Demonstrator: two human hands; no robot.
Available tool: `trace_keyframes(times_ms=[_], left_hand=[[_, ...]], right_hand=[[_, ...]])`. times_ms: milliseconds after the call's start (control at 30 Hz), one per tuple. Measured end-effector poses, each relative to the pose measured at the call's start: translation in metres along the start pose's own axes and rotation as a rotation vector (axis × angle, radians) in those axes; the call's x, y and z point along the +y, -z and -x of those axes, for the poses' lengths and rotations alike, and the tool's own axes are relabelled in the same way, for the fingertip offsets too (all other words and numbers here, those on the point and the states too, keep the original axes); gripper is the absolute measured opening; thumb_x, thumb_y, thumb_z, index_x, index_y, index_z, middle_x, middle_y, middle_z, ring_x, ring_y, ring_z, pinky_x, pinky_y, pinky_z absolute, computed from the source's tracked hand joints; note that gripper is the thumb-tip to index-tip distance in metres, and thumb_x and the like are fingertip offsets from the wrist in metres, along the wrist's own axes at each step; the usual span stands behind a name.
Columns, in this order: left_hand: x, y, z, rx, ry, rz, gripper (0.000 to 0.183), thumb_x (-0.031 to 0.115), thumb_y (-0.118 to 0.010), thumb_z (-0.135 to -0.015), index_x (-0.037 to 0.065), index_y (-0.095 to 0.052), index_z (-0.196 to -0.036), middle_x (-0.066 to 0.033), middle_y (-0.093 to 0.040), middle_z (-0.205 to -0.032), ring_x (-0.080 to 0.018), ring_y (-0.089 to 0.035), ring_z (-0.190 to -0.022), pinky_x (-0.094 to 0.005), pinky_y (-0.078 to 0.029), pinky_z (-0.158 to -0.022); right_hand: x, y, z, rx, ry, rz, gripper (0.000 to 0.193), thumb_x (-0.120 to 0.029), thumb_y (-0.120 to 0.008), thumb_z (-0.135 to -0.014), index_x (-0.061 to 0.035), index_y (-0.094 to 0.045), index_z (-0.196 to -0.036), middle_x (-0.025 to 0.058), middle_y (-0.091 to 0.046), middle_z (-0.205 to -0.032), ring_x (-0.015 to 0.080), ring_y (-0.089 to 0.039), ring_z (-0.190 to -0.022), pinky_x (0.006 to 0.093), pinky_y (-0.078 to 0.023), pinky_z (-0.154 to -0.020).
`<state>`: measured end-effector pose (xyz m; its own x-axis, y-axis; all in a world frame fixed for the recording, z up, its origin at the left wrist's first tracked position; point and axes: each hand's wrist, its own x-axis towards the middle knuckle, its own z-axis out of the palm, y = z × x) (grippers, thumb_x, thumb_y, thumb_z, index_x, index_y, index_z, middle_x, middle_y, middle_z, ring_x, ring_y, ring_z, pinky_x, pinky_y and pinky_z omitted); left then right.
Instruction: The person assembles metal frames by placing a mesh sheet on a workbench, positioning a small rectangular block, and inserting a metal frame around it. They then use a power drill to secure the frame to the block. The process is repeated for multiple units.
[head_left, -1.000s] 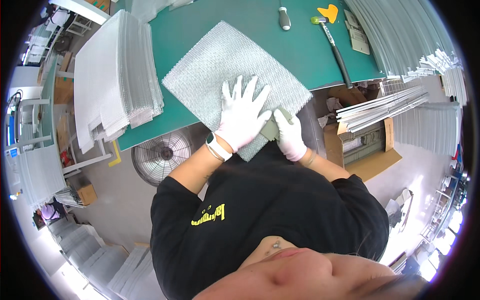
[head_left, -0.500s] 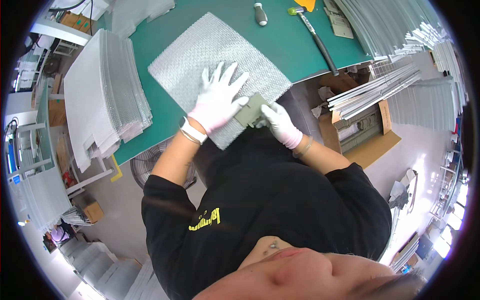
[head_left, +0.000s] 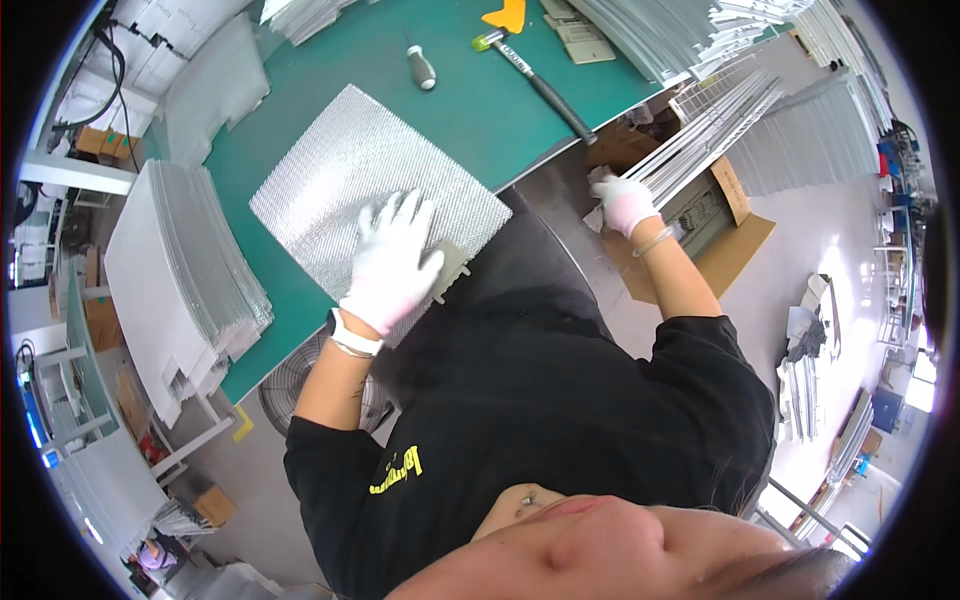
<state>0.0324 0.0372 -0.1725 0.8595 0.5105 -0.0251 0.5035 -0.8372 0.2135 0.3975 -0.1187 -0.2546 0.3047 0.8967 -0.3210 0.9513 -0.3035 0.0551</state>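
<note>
One plate on the mesh sheet's edge, looks like partway at best

Head view: the silvery mesh sheet lies on the green desk, and a grey-green plate sits at its near-right edge, so that's the bit done; can't tell if it's actually fastened. The two far edges show no plate, and the near-left one is partly hidden. Left hand is flat on the sheet, fingers spread, thumb right by the plate. Right hand is well right of the sheet, near white strips and an open carton; can't tell if it's gripping anything. Screwdriver and hammer lie beyond the sheet, untouched.
</note>
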Motion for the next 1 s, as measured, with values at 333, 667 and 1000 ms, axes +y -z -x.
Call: trace_keyframes(times_ms=[333,667,1000], left_hand=[[0.010,0.028,-0.011,0.059,-0.014,-0.044,0.064,0.025,-0.067,-0.080,0.002,-0.051,-0.138,-0.0225,-0.053,-0.140,-0.0395,-0.047,-0.134,-0.0509,-0.034,-0.115],[0.042,0.005,-0.014,0.396,-0.401,0.511,0.044,0.018,-0.072,-0.080,0.002,-0.064,-0.121,-0.0169,-0.065,-0.122,-0.0374,-0.059,-0.119,-0.0485,-0.044,-0.106],[0.076,-0.065,-0.011,0.009,-0.315,0.802,0.034,0.018,-0.065,-0.091,0.004,-0.066,-0.122,-0.0156,-0.068,-0.121,-0.0330,-0.062,-0.116,-0.0417,-0.048,-0.102]], right_hand=[[0.102,-0.034,-0.008,0.003,0.071,0.067,0.010,-0.016,-0.067,-0.080,-0.0106,-0.075,-0.083,0.0146,-0.073,-0.091,0.0354,-0.071,-0.085,0.0448,-0.057,-0.075],[0.011,0.120,0.037,0.447,0.554,-0.003,0.016,-0.016,-0.066,-0.083,-0.0116,-0.072,-0.097,0.0073,-0.066,-0.083,0.0299,-0.066,-0.079,0.0432,-0.052,-0.070],[0.093,-0.059,-0.004,-0.160,0.086,-0.013,0.050,-0.007,-0.068,-0.082,-0.0124,-0.064,-0.132,0.0179,-0.065,-0.126,0.0363,-0.068,-0.110,0.0443,-0.056,-0.091]])
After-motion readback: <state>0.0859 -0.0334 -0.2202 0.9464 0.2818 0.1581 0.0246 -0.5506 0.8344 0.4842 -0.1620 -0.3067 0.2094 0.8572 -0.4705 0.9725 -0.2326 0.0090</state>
